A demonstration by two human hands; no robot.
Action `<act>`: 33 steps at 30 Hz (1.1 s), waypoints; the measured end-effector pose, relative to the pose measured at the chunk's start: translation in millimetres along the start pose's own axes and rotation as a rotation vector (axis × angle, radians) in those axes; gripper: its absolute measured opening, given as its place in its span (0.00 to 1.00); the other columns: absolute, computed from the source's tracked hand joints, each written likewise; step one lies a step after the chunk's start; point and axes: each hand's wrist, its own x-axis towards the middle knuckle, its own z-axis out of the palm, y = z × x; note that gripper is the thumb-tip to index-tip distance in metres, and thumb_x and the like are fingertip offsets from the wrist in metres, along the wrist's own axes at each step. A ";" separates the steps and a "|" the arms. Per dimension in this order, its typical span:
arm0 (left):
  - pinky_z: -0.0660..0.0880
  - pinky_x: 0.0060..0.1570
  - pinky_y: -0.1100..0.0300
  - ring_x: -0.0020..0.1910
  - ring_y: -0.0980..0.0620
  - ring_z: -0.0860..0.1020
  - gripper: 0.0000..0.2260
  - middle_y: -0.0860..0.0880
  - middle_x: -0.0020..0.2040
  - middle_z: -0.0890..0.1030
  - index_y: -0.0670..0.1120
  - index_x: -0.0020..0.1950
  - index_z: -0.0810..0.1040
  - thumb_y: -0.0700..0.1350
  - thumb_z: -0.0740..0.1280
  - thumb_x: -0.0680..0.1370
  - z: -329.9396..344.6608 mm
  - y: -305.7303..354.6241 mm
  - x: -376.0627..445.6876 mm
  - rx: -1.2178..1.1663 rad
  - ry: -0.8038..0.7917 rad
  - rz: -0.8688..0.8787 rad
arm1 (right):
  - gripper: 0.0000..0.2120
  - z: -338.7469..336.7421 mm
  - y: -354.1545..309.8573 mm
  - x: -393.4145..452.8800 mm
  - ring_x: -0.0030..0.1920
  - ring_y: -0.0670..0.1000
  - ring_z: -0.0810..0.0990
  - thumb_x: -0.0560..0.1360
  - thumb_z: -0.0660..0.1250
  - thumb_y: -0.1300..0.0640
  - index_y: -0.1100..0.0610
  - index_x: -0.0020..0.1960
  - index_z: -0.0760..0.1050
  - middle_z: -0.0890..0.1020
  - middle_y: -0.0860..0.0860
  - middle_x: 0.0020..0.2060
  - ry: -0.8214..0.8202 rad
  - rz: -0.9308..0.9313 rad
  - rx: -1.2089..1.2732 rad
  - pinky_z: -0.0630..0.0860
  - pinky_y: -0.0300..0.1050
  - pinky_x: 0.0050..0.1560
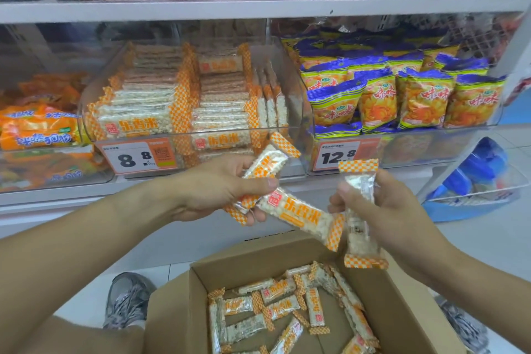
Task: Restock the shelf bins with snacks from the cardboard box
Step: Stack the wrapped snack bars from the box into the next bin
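The cardboard box (198, 290) sits open on the floor, nearest of all, with roughly a dozen and a half rice bars (314, 307) loose inside, too jumbled for a sure count; just above the box the left hand (212, 192) curls its fingers and thumb round two bars (298, 214), while the right hand (382, 210) pinches one bar (359, 210) upright between thumb and fingers; so three bars are out of the box, and the step in hand looks like carrying them to the shelf; beyond the box the middle bin (293, 89) already holds three rows of the same bars; the next move probably calls for squaring the three together and laying them flat on a row.
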 end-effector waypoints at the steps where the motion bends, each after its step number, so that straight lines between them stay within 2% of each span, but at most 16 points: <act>1: 0.80 0.37 0.55 0.38 0.44 0.81 0.17 0.39 0.46 0.84 0.34 0.62 0.71 0.43 0.69 0.79 -0.6 -1.3 0.6 -0.016 0.028 0.005 | 0.17 -1.1 -0.1 1.6 0.45 0.54 0.86 0.74 0.68 0.47 0.60 0.54 0.74 0.86 0.54 0.40 0.035 0.011 0.028 0.81 0.59 0.50; 4: 0.80 0.37 0.55 0.38 0.44 0.81 0.15 0.39 0.46 0.84 0.35 0.61 0.72 0.42 0.69 0.79 1.0 -5.9 2.8 -0.048 0.069 0.003 | 0.14 -3.1 3.4 4.1 0.41 0.55 0.84 0.80 0.65 0.48 0.59 0.54 0.71 0.81 0.55 0.38 0.090 0.042 0.035 0.82 0.53 0.38; 7: 0.81 0.36 0.56 0.37 0.44 0.81 0.18 0.39 0.45 0.84 0.35 0.62 0.73 0.43 0.70 0.77 7.3 -9.1 4.2 -0.127 0.079 0.001 | 0.20 -4.4 12.3 7.2 0.40 0.60 0.81 0.76 0.70 0.41 0.57 0.54 0.70 0.81 0.57 0.40 -0.025 0.144 0.036 0.83 0.62 0.43; 9: 0.81 0.36 0.55 0.36 0.44 0.81 0.19 0.40 0.44 0.84 0.36 0.61 0.74 0.44 0.71 0.75 10.5 -11.0 5.4 -0.186 0.088 -0.001 | 0.23 -5.1 11.7 6.9 0.41 0.62 0.81 0.71 0.76 0.48 0.59 0.57 0.70 0.82 0.60 0.42 -0.147 0.260 0.186 0.82 0.57 0.41; 11: 0.80 0.37 0.54 0.36 0.44 0.80 0.15 0.40 0.43 0.84 0.38 0.58 0.74 0.44 0.70 0.75 11.0 -11.7 5.6 -0.180 0.079 -0.013 | 0.25 -5.9 8.3 5.5 0.43 0.60 0.84 0.68 0.77 0.56 0.62 0.60 0.71 0.83 0.60 0.43 -0.211 0.296 0.287 0.81 0.51 0.38; 13: 0.81 0.39 0.53 0.40 0.43 0.81 0.15 0.35 0.47 0.83 0.37 0.60 0.73 0.42 0.71 0.78 9.8 -13.0 4.9 -0.148 0.033 -0.050 | 0.26 -8.9 9.1 6.7 0.43 0.55 0.85 0.66 0.78 0.55 0.63 0.59 0.73 0.84 0.56 0.41 -0.186 0.198 0.208 0.80 0.46 0.41; 14: 0.82 0.40 0.53 0.42 0.43 0.81 0.18 0.34 0.51 0.83 0.36 0.63 0.73 0.42 0.72 0.77 9.2 -13.9 4.7 -0.143 -0.007 -0.077 | 0.27 -10.1 9.2 7.1 0.42 0.52 0.85 0.64 0.79 0.53 0.63 0.57 0.73 0.84 0.54 0.40 -0.142 0.115 0.105 0.79 0.45 0.42; 17: 0.82 0.43 0.55 0.43 0.46 0.84 0.26 0.38 0.52 0.83 0.34 0.67 0.72 0.44 0.72 0.73 11.0 -17.7 3.5 -0.132 -0.172 -0.162 | 0.31 -10.1 5.9 7.2 0.41 0.50 0.84 0.60 0.79 0.43 0.60 0.53 0.72 0.84 0.50 0.39 -0.084 -0.087 -0.169 0.79 0.47 0.44; 20: 0.82 0.47 0.51 0.46 0.40 0.82 0.21 0.35 0.56 0.82 0.36 0.68 0.71 0.43 0.70 0.79 17.9 -19.2 1.6 -0.023 -0.356 -0.177 | 0.30 -2.9 1.9 3.7 0.40 0.48 0.83 0.60 0.78 0.42 0.56 0.53 0.72 0.83 0.47 0.41 -0.105 -0.200 -0.242 0.79 0.44 0.42; 22: 0.82 0.46 0.52 0.46 0.40 0.81 0.18 0.34 0.57 0.80 0.36 0.67 0.70 0.42 0.68 0.81 22.3 -21.4 2.5 0.014 -0.400 -0.150 | 0.27 1.7 3.4 3.2 0.40 0.47 0.83 0.63 0.78 0.42 0.55 0.52 0.72 0.83 0.47 0.41 -0.097 -0.227 -0.276 0.78 0.42 0.41; 25: 0.82 0.42 0.55 0.41 0.44 0.82 0.13 0.39 0.53 0.81 0.38 0.63 0.72 0.42 0.67 0.81 27.9 -22.5 4.5 0.008 -0.366 -0.137 | 0.18 3.9 7.8 3.8 0.42 0.47 0.80 0.73 0.71 0.43 0.53 0.53 0.70 0.80 0.47 0.41 -0.071 -0.193 -0.328 0.77 0.43 0.43; 27: 0.81 0.41 0.55 0.39 0.46 0.82 0.11 0.41 0.50 0.81 0.40 0.59 0.73 0.43 0.68 0.80 25.8 -25.7 7.6 -0.016 -0.301 -0.152 | 0.07 2.2 6.6 4.0 0.42 0.49 0.78 0.81 0.64 0.51 0.52 0.53 0.69 0.77 0.50 0.41 -0.101 -0.041 -0.170 0.76 0.39 0.40; 28: 0.81 0.40 0.55 0.38 0.47 0.81 0.11 0.40 0.49 0.80 0.41 0.58 0.74 0.44 0.69 0.80 24.1 -26.7 8.4 -0.036 -0.267 -0.162 | 0.03 1.0 5.5 3.5 0.41 0.50 0.76 0.82 0.62 0.54 0.52 0.52 0.68 0.75 0.51 0.40 -0.133 0.044 -0.072 0.75 0.40 0.38; 30: 0.81 0.39 0.54 0.37 0.48 0.81 0.13 0.37 0.50 0.77 0.41 0.56 0.74 0.46 0.72 0.78 21.1 -27.3 9.3 -0.062 -0.207 -0.180 | 0.02 -2.5 5.3 2.7 0.41 0.51 0.73 0.80 0.62 0.53 0.49 0.51 0.69 0.71 0.49 0.38 -0.203 0.067 -0.019 0.72 0.46 0.39; 32: 0.80 0.37 0.54 0.34 0.48 0.80 0.14 0.36 0.50 0.75 0.42 0.54 0.75 0.50 0.72 0.77 21.7 -23.5 6.2 -0.094 -0.163 -0.185 | 0.08 -4.6 6.8 1.5 0.42 0.47 0.74 0.80 0.63 0.55 0.43 0.56 0.71 0.74 0.43 0.42 -0.269 -0.064 -0.166 0.71 0.44 0.45; 33: 0.80 0.36 0.54 0.33 0.48 0.79 0.16 0.35 0.50 0.75 0.42 0.52 0.76 0.53 0.70 0.76 20.7 -22.7 5.9 -0.105 -0.123 -0.184 | 0.13 -4.7 7.1 0.7 0.47 0.45 0.75 0.80 0.65 0.57 0.41 0.60 0.72 0.75 0.42 0.47 -0.299 -0.167 -0.299 0.71 0.42 0.49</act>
